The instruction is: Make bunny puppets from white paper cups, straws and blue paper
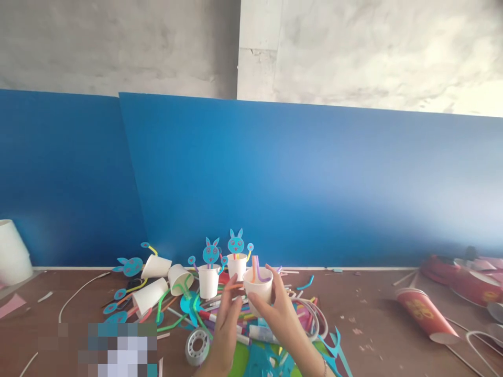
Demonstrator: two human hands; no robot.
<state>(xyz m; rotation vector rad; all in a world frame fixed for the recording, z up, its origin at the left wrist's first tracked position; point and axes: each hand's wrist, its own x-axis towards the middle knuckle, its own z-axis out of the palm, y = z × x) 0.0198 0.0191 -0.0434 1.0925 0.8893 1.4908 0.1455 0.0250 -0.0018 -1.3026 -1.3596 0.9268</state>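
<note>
Nearest me, the right hand (277, 298) has its fingers and thumb curled around a white paper cup (258, 289) with orange and purple straws (256, 269) in it, raised over the cluttered table (356, 324), while the left hand (229, 311), partly open, is at the cup's other side, near an orange straw (236, 286). Just beyond, two upright cups (208, 283) bear blue rabbit faces (211, 253), before a blue partition (275, 183).

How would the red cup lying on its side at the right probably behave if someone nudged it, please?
The red cup would likely roll in a curve rather than straight, since its wall tapers from one end to the other. It looks like thin paper, so it is probably light for its size and might dent if squeezed hard.
</note>
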